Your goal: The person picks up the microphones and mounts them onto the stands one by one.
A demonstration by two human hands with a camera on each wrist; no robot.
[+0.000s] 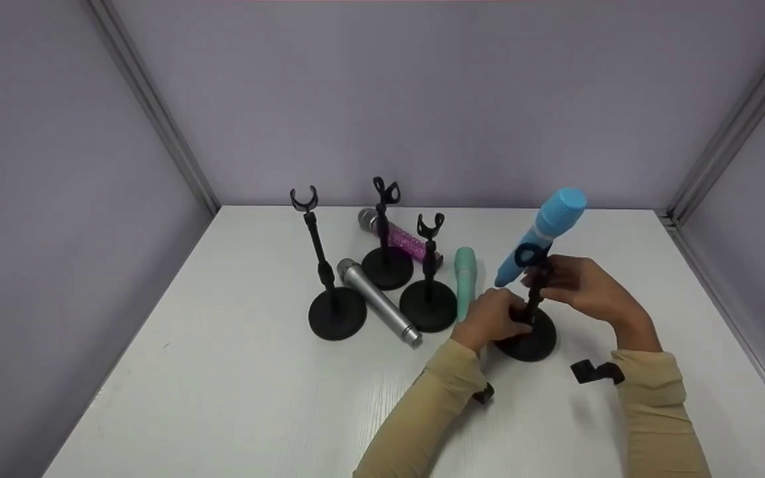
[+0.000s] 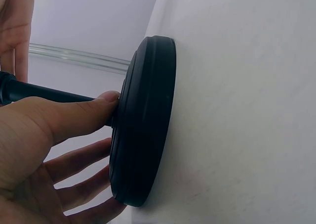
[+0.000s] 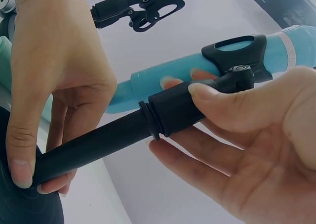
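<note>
At the right of the table, a black tabletop microphone stand [image 1: 536, 346] is held by both hands. The left hand [image 1: 491, 317] grips the foot of its pole, thumb beside the round base [image 2: 148, 120]; the base's edge is close to the white surface. Higher up, the right hand [image 1: 585, 290] pinches the black collar [image 3: 173, 110] below the clip between thumb and fingers. A light blue microphone [image 1: 558, 212] lies tilted in that clip [image 3: 261, 61], thick head up and to the right. Just left of the left hand lies a mint green microphone [image 1: 465, 272].
Three more black stands with vacant clips, a left one [image 1: 337, 315], a rear one [image 1: 388, 269] and a middle one [image 1: 428, 307], stand left of the hands. A silver microphone [image 1: 380, 302] and a glittery pink microphone [image 1: 406, 241] lie among them. Grey panels [image 1: 422, 99] enclose the white table [image 1: 223, 385].
</note>
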